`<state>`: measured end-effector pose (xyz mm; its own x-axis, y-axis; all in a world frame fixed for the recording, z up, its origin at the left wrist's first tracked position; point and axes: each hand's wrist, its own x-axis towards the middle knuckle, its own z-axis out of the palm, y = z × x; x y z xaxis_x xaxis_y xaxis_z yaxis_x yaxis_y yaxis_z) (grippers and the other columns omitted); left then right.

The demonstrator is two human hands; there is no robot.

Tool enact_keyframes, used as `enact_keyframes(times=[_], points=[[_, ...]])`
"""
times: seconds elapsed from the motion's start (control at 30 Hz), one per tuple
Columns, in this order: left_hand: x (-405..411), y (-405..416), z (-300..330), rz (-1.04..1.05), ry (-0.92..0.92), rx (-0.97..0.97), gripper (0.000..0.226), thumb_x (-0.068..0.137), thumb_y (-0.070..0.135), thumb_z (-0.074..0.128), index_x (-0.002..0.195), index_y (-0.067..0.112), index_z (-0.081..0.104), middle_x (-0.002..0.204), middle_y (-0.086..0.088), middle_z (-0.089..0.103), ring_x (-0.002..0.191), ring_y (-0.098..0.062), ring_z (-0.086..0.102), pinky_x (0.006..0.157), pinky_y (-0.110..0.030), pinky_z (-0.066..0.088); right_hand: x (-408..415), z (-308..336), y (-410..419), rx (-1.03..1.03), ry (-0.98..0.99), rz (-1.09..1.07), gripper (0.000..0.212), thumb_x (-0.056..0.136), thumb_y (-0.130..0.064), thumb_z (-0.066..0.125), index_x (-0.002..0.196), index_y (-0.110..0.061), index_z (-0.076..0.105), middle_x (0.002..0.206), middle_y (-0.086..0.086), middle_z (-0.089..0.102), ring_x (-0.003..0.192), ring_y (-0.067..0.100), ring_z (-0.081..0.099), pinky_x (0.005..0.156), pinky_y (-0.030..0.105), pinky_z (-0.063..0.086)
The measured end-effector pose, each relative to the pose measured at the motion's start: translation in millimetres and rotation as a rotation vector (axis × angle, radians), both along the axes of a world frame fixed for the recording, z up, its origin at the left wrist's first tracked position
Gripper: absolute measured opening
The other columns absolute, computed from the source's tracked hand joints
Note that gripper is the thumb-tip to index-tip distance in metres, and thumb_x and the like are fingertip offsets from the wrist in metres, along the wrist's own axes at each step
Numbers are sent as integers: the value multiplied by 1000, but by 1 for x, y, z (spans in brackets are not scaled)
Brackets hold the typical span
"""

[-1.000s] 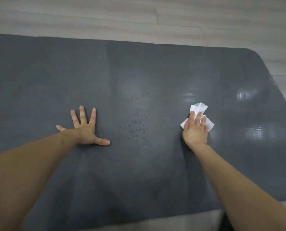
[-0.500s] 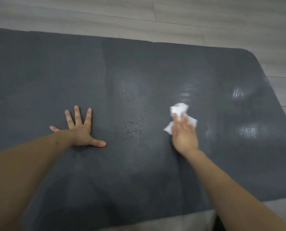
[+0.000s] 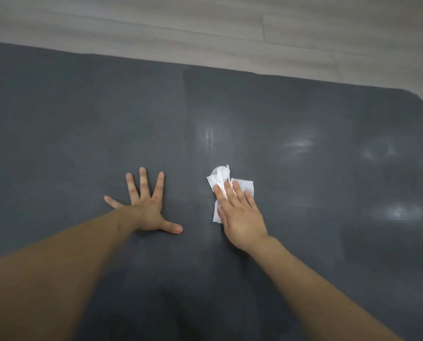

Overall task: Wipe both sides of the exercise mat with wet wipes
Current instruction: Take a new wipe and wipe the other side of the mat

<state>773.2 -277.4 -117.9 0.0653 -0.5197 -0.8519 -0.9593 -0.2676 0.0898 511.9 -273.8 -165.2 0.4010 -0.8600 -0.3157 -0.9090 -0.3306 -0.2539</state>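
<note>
White wipe (image 3: 242, 187) flat on grey mat (image 3: 82, 131)

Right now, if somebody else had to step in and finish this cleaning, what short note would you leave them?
Left hand: flat, fingers spread, pressing the exercise mat to steady it.
Right hand: straight fingers pressing a crumpled wet wipe onto the mat, mid-width.
Mat: spread on the wooden floor, one side up.
Done: shiny damp patches to the right suggest that part is wiped.
Left: a few dark specks beside the wipe, the duller area to the left, then flip it and wipe the underside.
</note>
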Motion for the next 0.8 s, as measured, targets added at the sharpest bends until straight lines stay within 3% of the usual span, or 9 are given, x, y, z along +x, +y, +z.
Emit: enact_keyframes(times=[0.23,0.33,0.4,0.5,0.63,0.7,0.8], points=[[2,-8,-12,2,-9,32,159,45,93,71,126,44,-57,122,0,-74,121,-37,-62,94,-90,-10,97,-5,-228,-42,11,52,55,111,-32,19,164,-27,6,174,4,-2,160,25,-5,128,49,3],[4,-10,-15,1,-10,28,160,45,91,72,126,43,-57,122,-1,-73,120,-38,-63,92,-91,-11,114,-6,-266,-61,38,110,52,110,-29,22,161,-27,12,174,5,2,160,28,0,127,51,7],[4,-12,-16,4,-10,28,160,45,91,73,128,43,-56,123,-1,-73,120,-38,-63,92,-91,-12,106,-9,-242,-76,16,131,51,110,-29,21,161,-26,14,173,5,5,160,28,2,127,51,9],[5,-11,-14,20,-10,20,162,44,90,75,129,44,-55,124,0,-73,121,-37,-62,92,-90,-12,74,-12,-142,-105,7,247,57,107,-30,18,163,-20,16,172,11,14,158,33,11,125,54,18],[5,-10,-13,15,8,2,162,43,91,74,130,43,-54,124,0,-73,121,-37,-62,92,-91,-11,20,-2,11,-51,-17,402,57,109,-32,29,165,-26,18,173,1,15,160,23,5,128,45,12],[5,-10,-13,15,7,-4,162,43,91,74,130,43,-55,124,-1,-73,121,-37,-63,92,-91,-11,13,-1,7,-14,19,471,58,108,-33,30,165,-28,19,172,-1,16,160,21,7,127,44,13],[5,-10,-16,16,9,-9,162,44,90,75,129,43,-55,125,-1,-72,121,-38,-63,91,-91,-12,47,-4,-81,-92,30,442,57,109,-35,22,165,-28,15,173,1,14,160,22,7,128,44,9]])
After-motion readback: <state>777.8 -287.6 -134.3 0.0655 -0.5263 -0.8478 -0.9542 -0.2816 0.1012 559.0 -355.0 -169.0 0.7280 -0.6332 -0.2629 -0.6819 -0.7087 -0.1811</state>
